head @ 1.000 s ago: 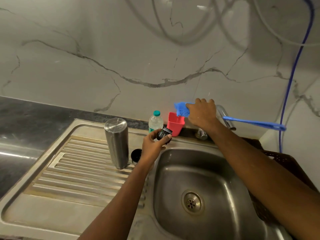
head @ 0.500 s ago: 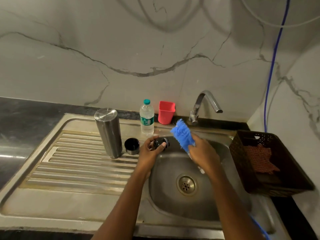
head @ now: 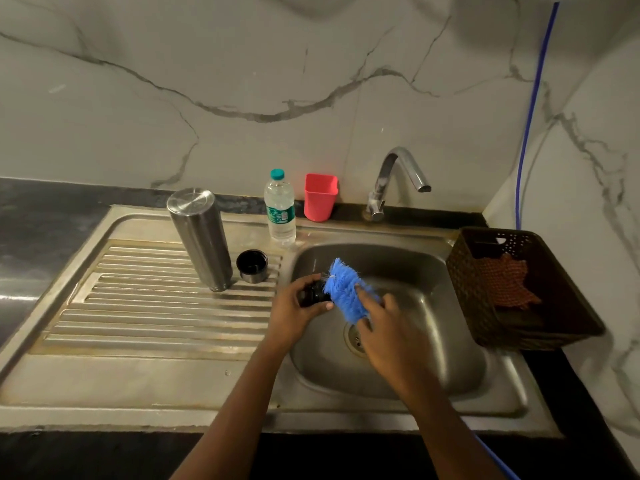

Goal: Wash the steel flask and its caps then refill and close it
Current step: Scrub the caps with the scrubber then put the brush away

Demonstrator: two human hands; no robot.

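The stainless steel sink (head: 173, 386) with its ribbed drainboard fills the view, its basin toward four o'clock of centre. A brown perforated plastic basket (head: 467, 289) with a reddish cloth inside sits at three o'clock of the basin. The tall cylindrical steel flask (head: 201, 240) stands on the drainboard at nine o'clock of the basin, apparently mouth down with its flat base upward. A curved chrome tap (head: 398, 168) rises at twelve o'clock of the basin, and no water shows at its spout. At eleven o'clock stand a clear plastic water bottle with a teal cap (head: 280, 209) and, just beside it, a pink plastic cup (head: 320, 197).

Over the basin the right hand (head: 388, 334) has its fingers curled round a blue bristle bottle brush (head: 346, 292), whose head points to ten o'clock and touches the cap in the other hand. The left hand (head: 298, 310) grips a small black inner cap (head: 311, 297), fingers wrapped over it and thumb across its near side. The steel outer cap with a black lining (head: 252, 266) rests open side up just at three o'clock of the flask.

The step in hand looks like scrubbing the inner cap. Next it likely calls for turning the cap against the bristles, then a rinse under the tap; the outer cap and refilling seem yet to come
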